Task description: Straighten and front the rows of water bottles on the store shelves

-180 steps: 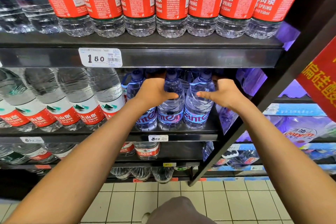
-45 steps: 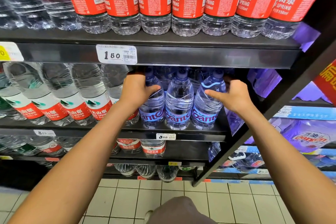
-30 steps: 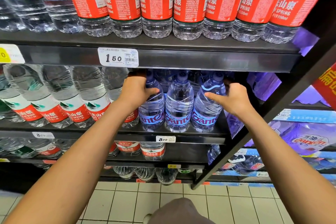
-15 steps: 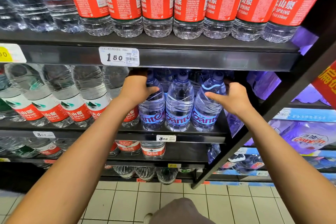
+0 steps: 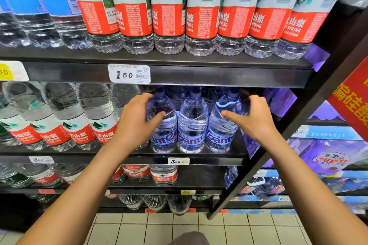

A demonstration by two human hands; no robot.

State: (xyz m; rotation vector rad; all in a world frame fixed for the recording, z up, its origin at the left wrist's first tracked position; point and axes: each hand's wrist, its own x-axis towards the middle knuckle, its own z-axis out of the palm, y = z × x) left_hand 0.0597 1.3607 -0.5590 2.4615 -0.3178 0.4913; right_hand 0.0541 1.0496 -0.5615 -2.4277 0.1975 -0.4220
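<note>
Three purple-tinted water bottles stand side by side at the front of the middle shelf [image 5: 209, 160]. My left hand [image 5: 135, 119] grips the left bottle [image 5: 164, 138], thumb across its front and fingers curled round its shoulder. My right hand [image 5: 254, 119] grips the right bottle [image 5: 220, 135] the same way from the other side. The middle bottle [image 5: 192, 121] stands untouched between them, its label facing out. More purple bottles stand behind, mostly hidden in shadow.
A row of red-label bottles [image 5: 169, 18] fills the upper shelf, several with labels turned. Large red-label bottles [image 5: 65, 125] stand left of my left hand. A black upright post [image 5: 298, 117] runs close by my right wrist. Purple multipacks [image 5: 326, 157] lie to the right.
Both hands stay on the outer purple bottles. Their fingers have drawn slightly out from under the upper shelf and show more plainly.
</note>
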